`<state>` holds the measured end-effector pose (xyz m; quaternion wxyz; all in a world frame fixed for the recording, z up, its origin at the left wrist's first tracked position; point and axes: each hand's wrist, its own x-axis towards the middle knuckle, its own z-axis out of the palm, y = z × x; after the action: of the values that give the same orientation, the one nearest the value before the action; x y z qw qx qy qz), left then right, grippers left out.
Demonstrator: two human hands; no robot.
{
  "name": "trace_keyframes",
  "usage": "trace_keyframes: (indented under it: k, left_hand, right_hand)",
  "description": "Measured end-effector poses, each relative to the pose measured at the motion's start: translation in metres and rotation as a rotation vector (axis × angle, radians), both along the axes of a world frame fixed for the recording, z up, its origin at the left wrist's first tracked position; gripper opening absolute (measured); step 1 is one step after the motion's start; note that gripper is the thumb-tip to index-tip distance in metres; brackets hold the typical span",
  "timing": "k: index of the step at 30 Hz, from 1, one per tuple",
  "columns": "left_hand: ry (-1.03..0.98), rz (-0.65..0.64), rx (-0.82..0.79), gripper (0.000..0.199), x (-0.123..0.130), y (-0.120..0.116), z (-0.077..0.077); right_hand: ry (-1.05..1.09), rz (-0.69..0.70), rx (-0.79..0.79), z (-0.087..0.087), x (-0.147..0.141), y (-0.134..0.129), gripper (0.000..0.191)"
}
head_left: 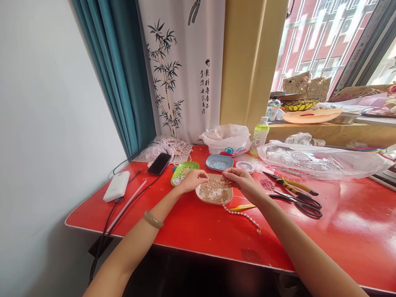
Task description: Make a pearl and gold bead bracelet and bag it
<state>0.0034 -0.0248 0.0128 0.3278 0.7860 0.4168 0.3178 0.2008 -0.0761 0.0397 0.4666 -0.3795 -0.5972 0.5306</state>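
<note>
My left hand is over the left rim of a pale dish of gold beads, its fingers closed in a pinch; anything between them is too small to make out. Above the dish's right side, my right hand pinches with thumb and forefinger, and what it holds is also too small to name. A beaded strand of white and gold runs from the dish toward the table's front edge. Left of the dish lies a green dish of mixed beads; behind it sits a blue dish with small pieces.
Pliers and black scissors lie right of my right hand, near red beads. Plastic bags, a bottle and a bagged bundle stand behind. A phone and white power bank lie left.
</note>
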Motion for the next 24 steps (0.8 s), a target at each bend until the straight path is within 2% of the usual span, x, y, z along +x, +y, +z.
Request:
trace_keyframes:
  k: [6,12,18,24]
  left_hand:
    - [-0.353,-0.045,-0.244,0.026,0.004,-0.004,0.0]
    - [-0.597,-0.088,-0.449,0.031,0.005,-0.005,-0.002]
    - [-0.723,-0.103,-0.558,0.026,0.007,-0.007,-0.001]
    - [-0.766,-0.114,-0.61,0.024,0.008,-0.008,-0.002]
  right_hand:
    - [-0.08,0.027,0.019,-0.003,-0.016,-0.01,0.019]
    - [-0.126,0.015,0.061,-0.004,-0.024,-0.016,0.016]
    - [-0.146,0.011,0.073,-0.004,-0.025,-0.017,0.014]
    - [-0.156,0.001,0.068,-0.004,-0.026,-0.017,0.011]
